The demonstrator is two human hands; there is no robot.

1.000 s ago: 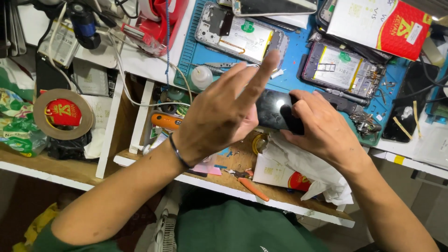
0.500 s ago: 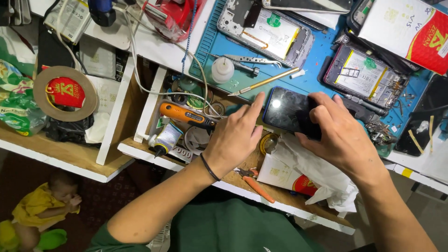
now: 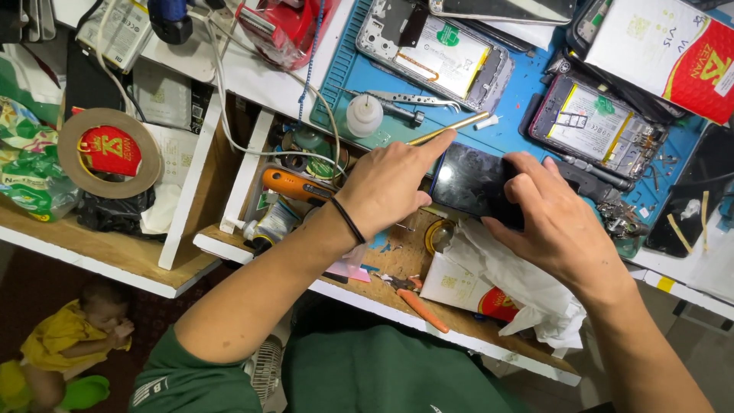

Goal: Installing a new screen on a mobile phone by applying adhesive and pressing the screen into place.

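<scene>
Both hands meet on a black glossy rectangular phone (image 3: 474,183) held low over the near edge of the blue rubber work mat (image 3: 520,126), just above the open wooden drawer (image 3: 397,252). The right hand (image 3: 554,222) wraps the phone's right end, fingers curled over its top and thumb below, gripping it firmly. The left hand (image 3: 386,183), a black band at its wrist, is loosely curled with the forefinger stretched out, its tip pressing the phone's upper left corner. A thin brass rod (image 3: 447,128) lies just beyond that fingertip, an opened phone with exposed battery (image 3: 440,53) farther back, and crumpled white paper (image 3: 512,279) lies under the right wrist
</scene>
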